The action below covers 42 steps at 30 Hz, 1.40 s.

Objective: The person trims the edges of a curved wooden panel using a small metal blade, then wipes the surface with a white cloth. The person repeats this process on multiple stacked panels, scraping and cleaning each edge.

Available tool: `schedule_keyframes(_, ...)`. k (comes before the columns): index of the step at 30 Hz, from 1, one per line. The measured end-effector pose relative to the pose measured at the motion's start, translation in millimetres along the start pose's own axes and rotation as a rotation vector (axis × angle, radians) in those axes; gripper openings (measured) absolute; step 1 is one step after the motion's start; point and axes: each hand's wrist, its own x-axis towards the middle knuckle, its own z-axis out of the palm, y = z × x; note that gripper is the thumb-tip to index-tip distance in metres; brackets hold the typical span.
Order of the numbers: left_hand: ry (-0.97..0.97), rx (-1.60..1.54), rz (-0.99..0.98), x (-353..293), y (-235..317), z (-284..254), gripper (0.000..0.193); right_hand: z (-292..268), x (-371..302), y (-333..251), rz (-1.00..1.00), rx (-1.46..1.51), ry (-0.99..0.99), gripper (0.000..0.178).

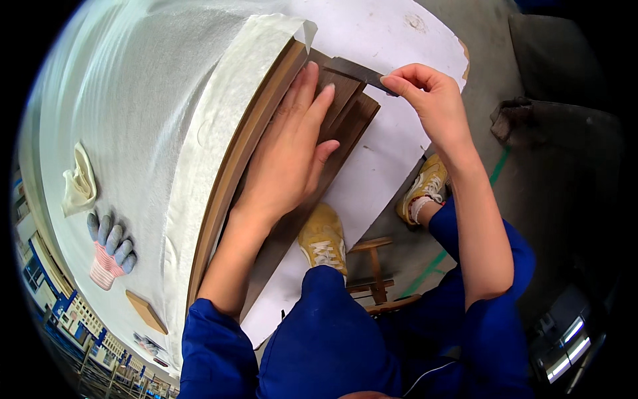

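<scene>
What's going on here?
A person's left hand lies open, fingers stretched out, on a long brown piece of wood. The right hand pinches one end of a dark flat strip between thumb and fingers. The strip's other end reaches over the wood's far end; whether they touch is unclear. Off to the left, a grey-and-pink glove lies on a white covering.
</scene>
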Motion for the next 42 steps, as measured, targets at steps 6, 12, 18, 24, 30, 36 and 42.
schedule_keyframes(6,-0.106,0.112,-0.012,13,-2,1,0.072,2,8,-10,-0.058,-0.033,-0.046,0.014)
schedule_keyframes(12,-0.147,0.213,-0.005,19,-9,8,0.068,8,14,-2,-0.143,-0.034,-0.062,0.012)
schedule_keyframes(18,-0.129,0.220,-0.001,19,-10,10,0.067,11,17,2,-0.222,-0.030,-0.021,0.011)
schedule_keyframes(24,-0.121,0.220,-0.018,19,-10,11,0.068,15,17,2,-0.245,-0.015,-0.005,0.010)
schedule_keyframes(30,-0.122,0.235,-0.010,19,-11,11,0.069,17,16,4,-0.290,-0.071,0.035,0.009)
schedule_keyframes(36,-0.117,0.231,-0.010,19,-11,12,0.071,19,14,2,-0.290,-0.085,0.051,0.010)
schedule_keyframes(42,-0.119,0.233,-0.002,18,-11,11,0.071,20,13,8,-0.306,-0.110,0.083,0.011)
